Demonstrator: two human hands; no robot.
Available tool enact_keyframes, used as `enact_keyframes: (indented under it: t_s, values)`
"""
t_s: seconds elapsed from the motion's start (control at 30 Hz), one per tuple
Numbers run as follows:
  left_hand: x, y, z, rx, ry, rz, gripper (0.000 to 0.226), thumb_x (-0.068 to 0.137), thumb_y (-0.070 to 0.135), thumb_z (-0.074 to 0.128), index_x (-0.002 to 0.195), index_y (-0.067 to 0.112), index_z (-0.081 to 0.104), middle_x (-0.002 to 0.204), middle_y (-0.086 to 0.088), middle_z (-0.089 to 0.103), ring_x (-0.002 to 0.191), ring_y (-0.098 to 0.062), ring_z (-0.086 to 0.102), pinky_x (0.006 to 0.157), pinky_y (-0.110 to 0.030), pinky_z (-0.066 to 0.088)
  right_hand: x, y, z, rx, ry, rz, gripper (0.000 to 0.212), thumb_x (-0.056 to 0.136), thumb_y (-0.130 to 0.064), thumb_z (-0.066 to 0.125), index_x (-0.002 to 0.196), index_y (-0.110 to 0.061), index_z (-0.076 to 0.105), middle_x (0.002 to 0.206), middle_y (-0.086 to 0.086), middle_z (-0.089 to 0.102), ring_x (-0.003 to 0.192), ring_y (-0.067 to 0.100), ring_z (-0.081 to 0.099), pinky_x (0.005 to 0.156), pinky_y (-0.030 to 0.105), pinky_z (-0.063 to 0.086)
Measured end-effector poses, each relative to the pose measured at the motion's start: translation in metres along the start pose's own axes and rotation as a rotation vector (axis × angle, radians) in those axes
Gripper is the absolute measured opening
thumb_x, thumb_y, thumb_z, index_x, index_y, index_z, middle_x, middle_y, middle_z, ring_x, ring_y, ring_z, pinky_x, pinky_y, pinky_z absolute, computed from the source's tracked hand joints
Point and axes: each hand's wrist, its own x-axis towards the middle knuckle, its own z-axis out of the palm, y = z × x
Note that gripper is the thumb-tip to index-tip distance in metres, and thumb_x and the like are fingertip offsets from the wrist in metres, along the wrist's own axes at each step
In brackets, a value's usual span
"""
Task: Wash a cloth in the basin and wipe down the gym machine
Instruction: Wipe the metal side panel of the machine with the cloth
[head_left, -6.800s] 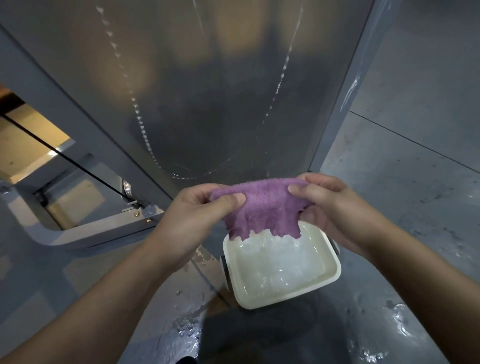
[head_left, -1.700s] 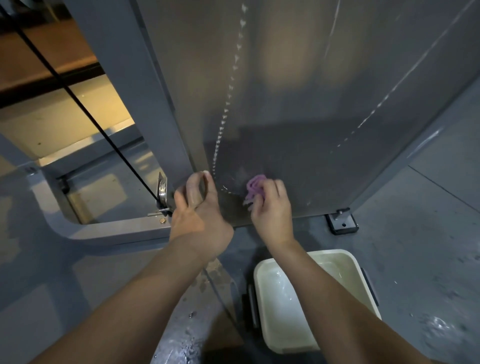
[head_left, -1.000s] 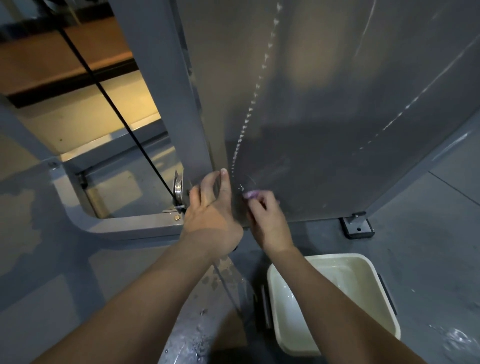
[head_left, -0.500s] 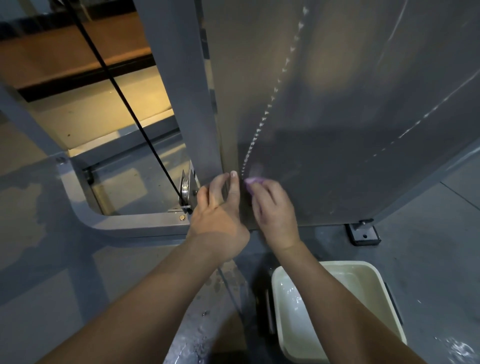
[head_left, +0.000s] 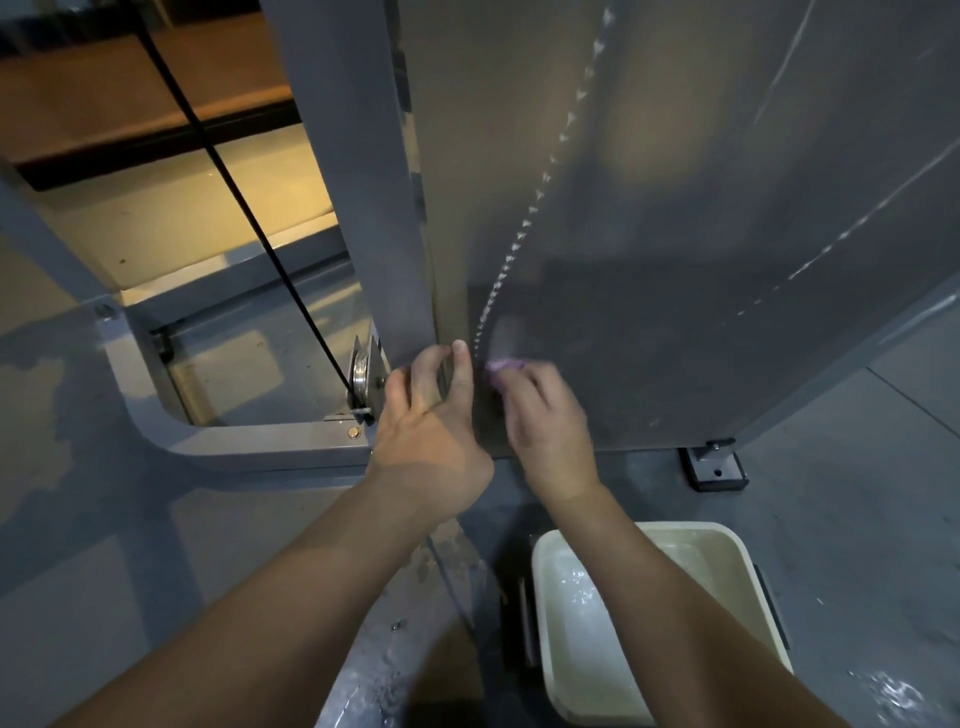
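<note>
Since half a second ago both hands sit about where they were, low on the machine; the cloth, plainly bunched under the fingers 1.7 s ago, now shows only as a purple sliver, and the view has crept closer.

Left to right. Black cable (head_left: 244, 208) runs down from 11 o'clock to a steel pulley (head_left: 361, 376) at the frame's foot. Left hand (head_left: 434, 415) is just right of the pulley, fingers straight and spread, tips touching the grey upright (head_left: 358, 171); it holds nothing and looks like a brace. Right hand (head_left: 545, 421) is beside it, fingers curled over the cloth (head_left: 504, 366), pressing it to the machine panel (head_left: 675, 208) near the bottom edge. A trail of droplets climbs the panel toward 1 o'clock.

Handling, judged: the cloth is wet, soft and light, with no stiffness, so it will bunch and slip under the fingers. Best taken wadded in the palm, fingers flat across it, not pinched at a corner.

In the way: the pulley and cable at 9 o'clock of the hands could snag the cloth or a fingertip. Basin (head_left: 748, 566) with water sits on the floor at 5 o'clock, under the right forearm, easy to knock. Black foot bracket (head_left: 717, 467) at 3 o'clock. Wet floor (head_left: 883, 691) at 4 o'clock looks slippery.
</note>
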Motion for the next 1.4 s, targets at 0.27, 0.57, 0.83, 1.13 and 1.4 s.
enact_keyframes:
  t_s: [0.27, 0.57, 0.83, 1.13, 1.4]
  values:
    - [0.002, 0.002, 0.002, -0.005, 0.016, -0.003, 0.101, 0.086, 0.024, 0.059, 0.163, 0.024, -0.005, 0.154, 0.009, -0.005, 0.139, -0.028, 0.002, 0.122, -0.036, 0.016, 0.027, -0.014, -0.035, 0.141, 0.162, 0.093, 0.033, 0.09, 0.002, 0.051, 0.11, -0.012, 0.074, 0.104, 0.003, 0.062, 0.087, 0.021, 0.068, 0.078, 0.036, 0.06]
    - [-0.001, 0.006, 0.003, 0.002, 0.031, -0.016, 0.098, 0.088, 0.024, 0.056, 0.162, 0.025, -0.008, 0.155, 0.008, -0.006, 0.14, -0.028, 0.006, 0.122, -0.035, 0.017, -0.025, 0.018, 0.01, -0.107, -0.276, 0.178, 0.047, 0.082, 0.002, 0.069, 0.124, -0.018, 0.067, 0.114, 0.002, 0.054, 0.098, 0.035, 0.061, 0.077, 0.04, 0.056]
    - [-0.001, 0.003, 0.002, -0.004, 0.022, -0.007, 0.101, 0.086, 0.027, 0.058, 0.163, 0.025, -0.008, 0.155, 0.008, -0.006, 0.141, -0.026, 0.002, 0.123, -0.036, 0.016, 0.037, -0.024, -0.037, 0.126, 0.197, -0.006, 0.028, 0.093, 0.002, 0.053, 0.112, -0.004, 0.072, 0.111, 0.008, 0.064, 0.103, 0.023, 0.068, 0.088, 0.03, 0.057]
    - [-0.003, 0.001, -0.002, 0.008, 0.027, 0.014, 0.1, 0.085, 0.024, 0.057, 0.163, 0.026, -0.006, 0.151, 0.011, -0.003, 0.135, -0.022, 0.003, 0.122, -0.036, 0.018, 0.021, -0.025, -0.02, 0.118, 0.073, 0.125, 0.025, 0.091, -0.004, 0.057, 0.106, -0.014, 0.075, 0.104, 0.002, 0.063, 0.085, 0.021, 0.068, 0.076, 0.032, 0.058]
    - [-0.005, 0.003, -0.005, 0.024, 0.003, 0.008, 0.101, 0.085, 0.022, 0.057, 0.163, 0.025, -0.007, 0.153, 0.011, -0.003, 0.133, -0.018, -0.002, 0.122, -0.034, 0.014, -0.03, 0.031, 0.004, -0.01, -0.135, 0.282, 0.033, 0.084, 0.007, 0.067, 0.104, -0.018, 0.073, 0.099, 0.002, 0.059, 0.08, 0.032, 0.069, 0.07, 0.045, 0.06]
